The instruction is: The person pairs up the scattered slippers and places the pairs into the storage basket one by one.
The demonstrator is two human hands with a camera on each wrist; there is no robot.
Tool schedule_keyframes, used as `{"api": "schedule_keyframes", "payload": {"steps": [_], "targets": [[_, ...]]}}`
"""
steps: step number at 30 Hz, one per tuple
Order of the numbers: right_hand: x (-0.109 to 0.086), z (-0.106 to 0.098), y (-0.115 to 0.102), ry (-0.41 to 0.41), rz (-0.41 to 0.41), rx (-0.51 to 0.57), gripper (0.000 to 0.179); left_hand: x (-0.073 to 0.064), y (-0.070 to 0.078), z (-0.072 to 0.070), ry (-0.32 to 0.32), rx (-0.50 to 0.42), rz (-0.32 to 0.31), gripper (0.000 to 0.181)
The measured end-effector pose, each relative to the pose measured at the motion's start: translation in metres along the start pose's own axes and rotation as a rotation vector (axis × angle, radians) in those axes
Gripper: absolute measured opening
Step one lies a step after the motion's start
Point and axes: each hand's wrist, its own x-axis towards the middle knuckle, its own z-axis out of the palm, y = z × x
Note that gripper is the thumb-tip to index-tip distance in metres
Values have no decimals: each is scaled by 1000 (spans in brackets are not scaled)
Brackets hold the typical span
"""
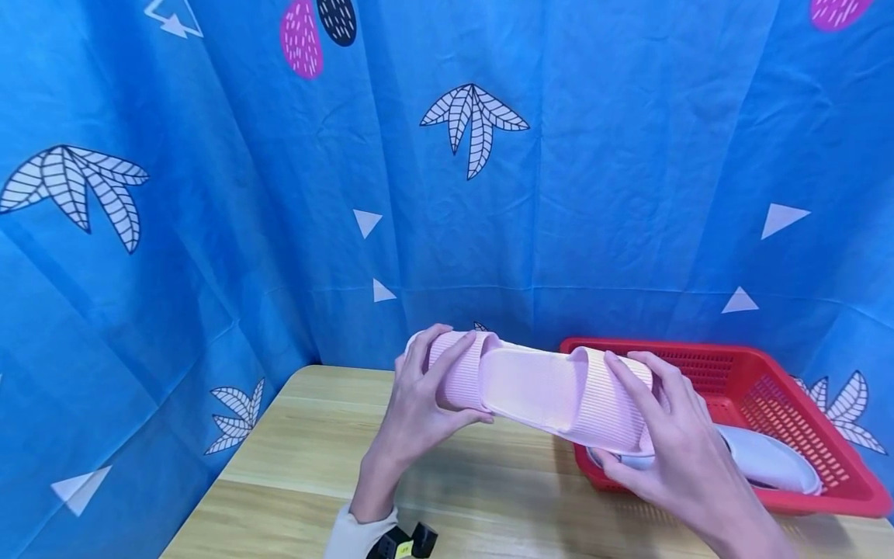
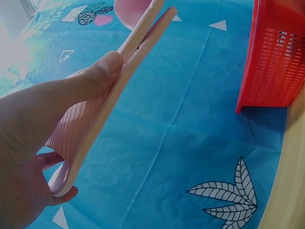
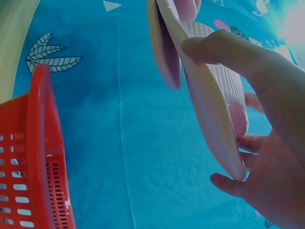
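Two pale pink slide slippers with ribbed straps are held up over the table, end to end and overlapping in the middle. My left hand (image 1: 419,400) grips the left slipper (image 1: 457,376), thumb below and fingers over the strap. In the left wrist view, that thumb (image 2: 109,64) presses along the slipper's side edge (image 2: 97,117). My right hand (image 1: 680,439) grips the right slipper (image 1: 608,400) around its strap and toe end. The right wrist view has the right slipper's sole (image 3: 207,102) facing the camera, with the other slipper (image 3: 164,52) partly behind it.
A red plastic basket (image 1: 855,493) with perforated walls stands on the right of the wooden table (image 1: 307,442), behind my right hand. Inside lies a whitish shoe (image 1: 771,460), partly hidden by the hand. A blue patterned curtain (image 1: 279,194) hangs behind and to the left.
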Motion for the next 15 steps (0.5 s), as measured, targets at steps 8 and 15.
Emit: {"api": "schedule_keyframes", "payload": {"steps": [8,15], "targets": [[0,5,-5,-18,8,8,131,1,2,2,-18,-14,31,101],[2,9,-8,-21,1,-4,129,1,4,3,-24,-38,31,101]]}}
